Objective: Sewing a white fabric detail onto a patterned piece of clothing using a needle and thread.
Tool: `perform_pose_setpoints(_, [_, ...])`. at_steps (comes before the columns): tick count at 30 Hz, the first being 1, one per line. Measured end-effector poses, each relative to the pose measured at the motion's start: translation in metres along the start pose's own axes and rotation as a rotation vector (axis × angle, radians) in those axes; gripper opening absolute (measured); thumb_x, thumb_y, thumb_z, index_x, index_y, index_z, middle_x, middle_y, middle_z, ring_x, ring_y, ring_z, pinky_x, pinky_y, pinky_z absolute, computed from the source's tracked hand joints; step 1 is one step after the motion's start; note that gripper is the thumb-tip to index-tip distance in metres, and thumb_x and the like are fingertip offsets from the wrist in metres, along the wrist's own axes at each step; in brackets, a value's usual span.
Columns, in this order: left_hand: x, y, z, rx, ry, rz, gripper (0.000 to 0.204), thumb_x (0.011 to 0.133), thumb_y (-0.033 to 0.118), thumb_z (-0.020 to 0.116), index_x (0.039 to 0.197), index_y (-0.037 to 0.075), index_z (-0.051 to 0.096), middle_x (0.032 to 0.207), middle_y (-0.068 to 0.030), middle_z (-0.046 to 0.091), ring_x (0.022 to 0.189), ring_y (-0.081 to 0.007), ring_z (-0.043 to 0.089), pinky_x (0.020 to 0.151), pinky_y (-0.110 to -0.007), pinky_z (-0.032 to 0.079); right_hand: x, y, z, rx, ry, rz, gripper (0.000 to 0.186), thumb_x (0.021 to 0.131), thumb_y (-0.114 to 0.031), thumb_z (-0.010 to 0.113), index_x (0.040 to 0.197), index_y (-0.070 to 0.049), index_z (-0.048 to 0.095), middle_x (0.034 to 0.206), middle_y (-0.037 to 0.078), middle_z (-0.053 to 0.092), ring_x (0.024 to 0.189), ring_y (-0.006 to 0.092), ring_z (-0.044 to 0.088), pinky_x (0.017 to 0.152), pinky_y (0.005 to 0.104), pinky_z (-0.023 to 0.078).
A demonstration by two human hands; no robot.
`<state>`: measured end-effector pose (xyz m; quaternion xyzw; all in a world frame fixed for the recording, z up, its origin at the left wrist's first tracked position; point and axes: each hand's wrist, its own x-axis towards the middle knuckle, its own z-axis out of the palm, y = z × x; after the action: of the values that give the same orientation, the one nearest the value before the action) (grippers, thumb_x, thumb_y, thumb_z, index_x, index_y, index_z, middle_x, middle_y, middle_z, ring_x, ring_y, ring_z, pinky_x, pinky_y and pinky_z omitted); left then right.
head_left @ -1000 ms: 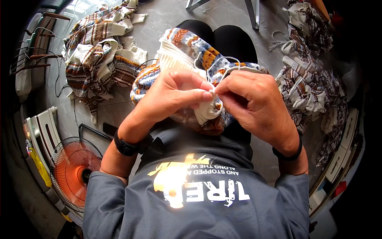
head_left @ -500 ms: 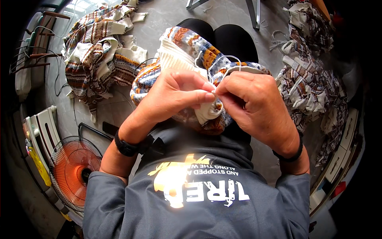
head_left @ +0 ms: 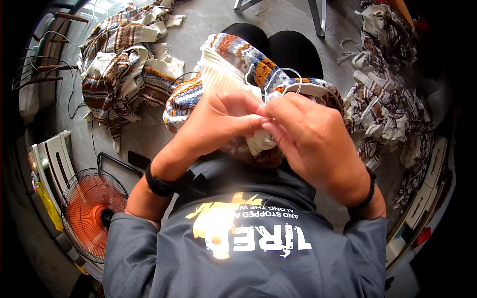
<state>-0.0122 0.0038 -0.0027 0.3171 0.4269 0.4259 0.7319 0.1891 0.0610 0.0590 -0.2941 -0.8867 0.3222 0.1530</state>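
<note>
A patterned knitted garment in orange, blue, brown and cream lies across my lap. My left hand and my right hand meet over it, fingertips pinched together on a cream ribbed part of the knit. A thin white thread loops up from the garment just above my right hand. Whether a needle sits between my fingers is hidden. Both wrists carry a dark band.
A pile of similar knitted pieces lies on the grey floor at my left, another pile at my right. An orange floor fan stands at lower left, beside a white appliance. Metal chair legs stand ahead.
My hands stay pinched together on the knit; the fingers shift only slightly.
</note>
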Motion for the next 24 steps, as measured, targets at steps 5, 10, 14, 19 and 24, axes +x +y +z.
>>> perform_pose_setpoints(5, [0.0, -0.005, 0.006, 0.133, 0.048, 0.065, 0.01, 0.092, 0.002, 0.075, 0.101, -0.002, 0.074, 0.094, -0.0015, 0.074, 0.086, -0.0068, 0.067, 0.075, -0.023, 0.054, -0.006, -0.006, 0.018, -0.12, 0.023, 0.053, 0.019, 0.087, 0.001, 0.069, 0.105, -0.003, 0.064, 0.089, 0.013, 0.062, 0.077, 0.0351, 0.066, 0.063, 0.0422, 0.053])
perform_pose_setpoints(10, [-0.003, -0.003, 0.009, 0.278, 0.122, 0.126, 0.009, 0.088, -0.003, 0.075, 0.098, -0.002, 0.074, 0.094, -0.0022, 0.073, 0.087, -0.0074, 0.067, 0.076, -0.024, 0.055, 0.001, 0.003, 0.019, -0.129, 0.189, -0.092, 0.021, 0.088, 0.003, 0.066, 0.108, -0.002, 0.063, 0.092, 0.014, 0.063, 0.071, 0.0328, 0.065, 0.06, 0.0411, 0.053])
perform_pose_setpoints(14, [-0.007, -0.005, 0.014, 0.384, 0.162, 0.309, 0.012, 0.085, -0.006, 0.077, 0.095, 0.0, 0.075, 0.095, -0.0045, 0.073, 0.088, -0.0109, 0.07, 0.076, -0.026, 0.056, 0.005, 0.014, -0.011, 0.554, 0.352, -0.106, 0.011, 0.096, -0.003, 0.061, 0.107, -0.001, 0.059, 0.087, 0.013, 0.065, 0.061, 0.0215, 0.063, 0.054, 0.0319, 0.053])
perform_pose_setpoints(19, [-0.013, -0.003, 0.012, 0.536, 0.189, 0.404, 0.014, 0.082, -0.005, 0.08, 0.094, 0.003, 0.077, 0.096, -0.0059, 0.074, 0.088, -0.0139, 0.071, 0.076, -0.026, 0.056, -0.003, 0.017, -0.04, 0.718, 0.246, -0.024, 0.009, 0.093, -0.001, 0.064, 0.102, 0.0, 0.061, 0.084, 0.012, 0.064, 0.061, 0.0208, 0.063, 0.055, 0.0317, 0.051])
perform_pose_setpoints(24, [-0.014, -0.002, 0.013, 0.523, 0.182, 0.422, 0.014, 0.081, -0.003, 0.082, 0.092, 0.004, 0.078, 0.097, -0.006, 0.074, 0.086, -0.0126, 0.071, 0.074, -0.025, 0.056, -0.002, 0.011, -0.035, 0.538, 0.075, -0.042, 0.008, 0.09, 0.002, 0.067, 0.097, 0.0, 0.063, 0.081, 0.011, 0.063, 0.061, 0.0202, 0.063, 0.055, 0.0314, 0.049])
